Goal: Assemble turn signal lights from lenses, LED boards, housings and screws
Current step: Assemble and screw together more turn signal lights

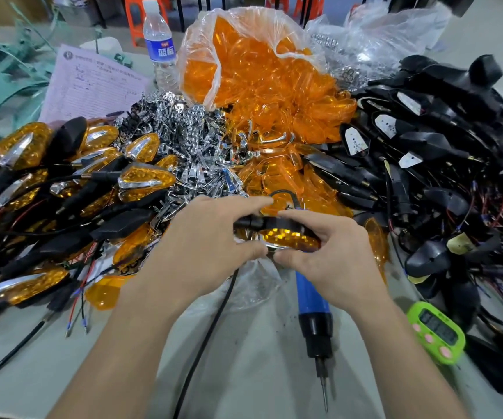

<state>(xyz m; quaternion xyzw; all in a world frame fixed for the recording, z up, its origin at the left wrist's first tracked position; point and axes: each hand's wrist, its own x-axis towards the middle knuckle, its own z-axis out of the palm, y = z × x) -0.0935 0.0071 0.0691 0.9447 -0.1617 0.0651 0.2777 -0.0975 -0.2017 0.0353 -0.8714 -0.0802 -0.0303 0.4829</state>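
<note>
At the centre of the table both hands hold one turn signal light (289, 237), an amber lens seated in a black housing with a chrome edge. My left hand (201, 246) grips its left end, fingers over the top and thumb beneath. My right hand (331, 255) pinches its right end. Loose amber lenses (262, 95) spill from a clear bag behind. Chrome reflector pieces (189, 137) lie in a heap at centre left. Black housings with white LED boards (419, 146) are piled on the right. Finished lights (62, 182) are stacked on the left.
A blue electric screwdriver (315, 309) lies on the table under my right wrist, bit pointing toward me, its black cable (211, 322) running beneath my left arm. A green timer (436, 331) sits at the right. A water bottle (159, 46) and a paper form (93, 86) stand behind.
</note>
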